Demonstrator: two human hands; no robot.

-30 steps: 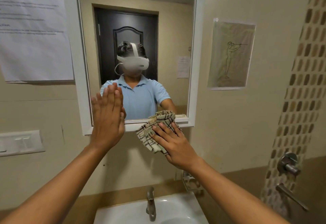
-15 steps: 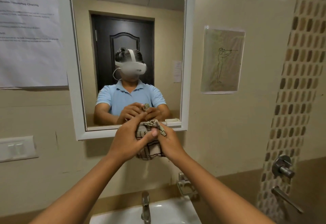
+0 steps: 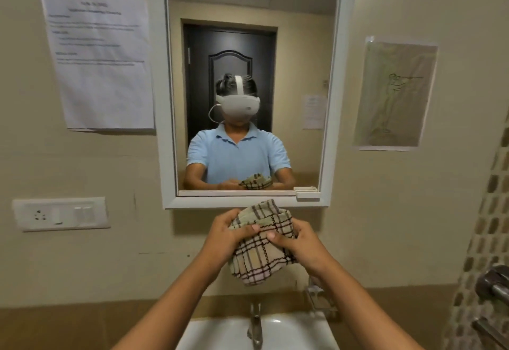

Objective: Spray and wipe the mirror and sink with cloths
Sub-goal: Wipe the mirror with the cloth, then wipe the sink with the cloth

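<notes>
A beige checked cloth (image 3: 260,253) hangs bunched between both hands, just below the white-framed mirror (image 3: 334,87) and above the white sink (image 3: 292,330). My left hand (image 3: 227,232) grips the cloth's upper left part, thumb on top. My right hand (image 3: 298,245) grips its right side, thumb pressed onto the fabric. Neither hand touches the mirror. The glass reflects a person holding the same cloth. Only the sink's back part shows at the bottom edge.
A metal tap (image 3: 254,325) rises from the sink's back. A printed sheet (image 3: 99,57) hangs left of the mirror, a drawing (image 3: 395,93) right of it. A switch plate (image 3: 59,213) is on the left wall; metal shower valves (image 3: 493,286) stick out at right.
My left hand came off the mirror and took hold of the cloth with the right. Both hands and the cloth then drew back and down from the mirror frame.
</notes>
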